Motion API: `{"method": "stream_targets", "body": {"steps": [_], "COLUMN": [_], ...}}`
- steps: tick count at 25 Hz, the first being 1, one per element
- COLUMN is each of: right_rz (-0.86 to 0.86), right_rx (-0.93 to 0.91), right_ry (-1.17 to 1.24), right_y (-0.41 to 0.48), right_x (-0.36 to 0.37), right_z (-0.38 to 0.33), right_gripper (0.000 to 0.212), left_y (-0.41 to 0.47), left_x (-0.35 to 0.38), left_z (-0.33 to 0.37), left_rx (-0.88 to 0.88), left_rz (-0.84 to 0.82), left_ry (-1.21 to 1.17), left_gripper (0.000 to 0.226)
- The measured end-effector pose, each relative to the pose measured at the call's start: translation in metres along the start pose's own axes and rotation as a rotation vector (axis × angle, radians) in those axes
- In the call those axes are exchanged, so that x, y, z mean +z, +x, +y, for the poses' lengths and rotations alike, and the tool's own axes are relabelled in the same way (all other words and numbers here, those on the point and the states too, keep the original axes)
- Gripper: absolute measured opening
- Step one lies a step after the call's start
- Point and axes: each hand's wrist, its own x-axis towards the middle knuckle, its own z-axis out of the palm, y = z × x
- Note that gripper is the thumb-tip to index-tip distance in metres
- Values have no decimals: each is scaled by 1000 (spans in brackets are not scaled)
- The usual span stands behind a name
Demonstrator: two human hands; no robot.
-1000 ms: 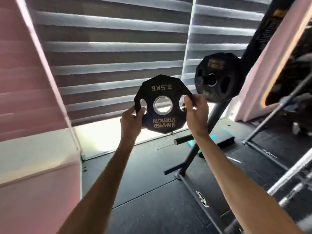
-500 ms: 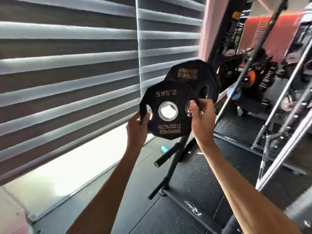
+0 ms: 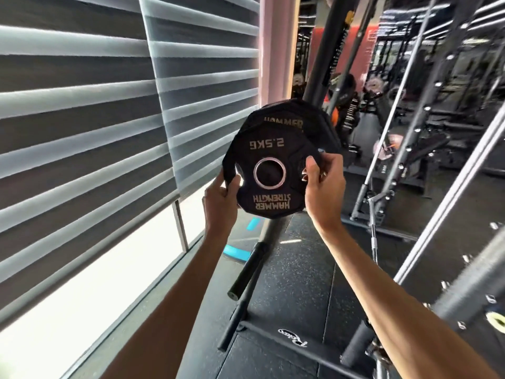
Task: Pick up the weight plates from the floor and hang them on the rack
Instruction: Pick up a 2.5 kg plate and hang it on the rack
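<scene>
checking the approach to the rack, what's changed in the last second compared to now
The 2.5 kg plate has been carried rightward to the rack: it now overlaps the plate already hanging, its centre hole dark instead of showing window light. Unchanged: left hand and right hand hold its side openings, lettering upside down, lower peg bare.

We could read only the top of the lettering on the larger plate [image 3: 295, 116]; the 2.5KG plate [image 3: 269, 170] covered most of it, and whatever peg carried it. Our left hand [image 3: 220, 199] and right hand [image 3: 323, 184] hid the smaller plate's side edges. The rack post [image 3: 318, 64] ran off the top edge and vanished behind both plates. The gym machines [image 3: 410, 119] beyond were too blurred to identify, and both our forearms were cut off at the bottom edge.
</scene>
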Motion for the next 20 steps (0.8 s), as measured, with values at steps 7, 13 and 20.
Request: {"method": "stream_targets", "body": {"steps": [7,13,20], "right_rz": [-15,0,-25], "right_rx": [-29,-37,180], "right_ry": [-307,-503,-640], "right_y": [14,16,-41], "right_x": [3,7,-24], "right_z": [2,-6,29], "right_gripper": [18,22,30], "left_y": [37,36,-31], "left_x": [26,33,67], "left_z": [-12,-15,-71], "left_rx": [115,184,-342], "left_rz": [-73,-98,-275], "left_ry": [-12,-32,5], "left_gripper": [52,51,38]}}
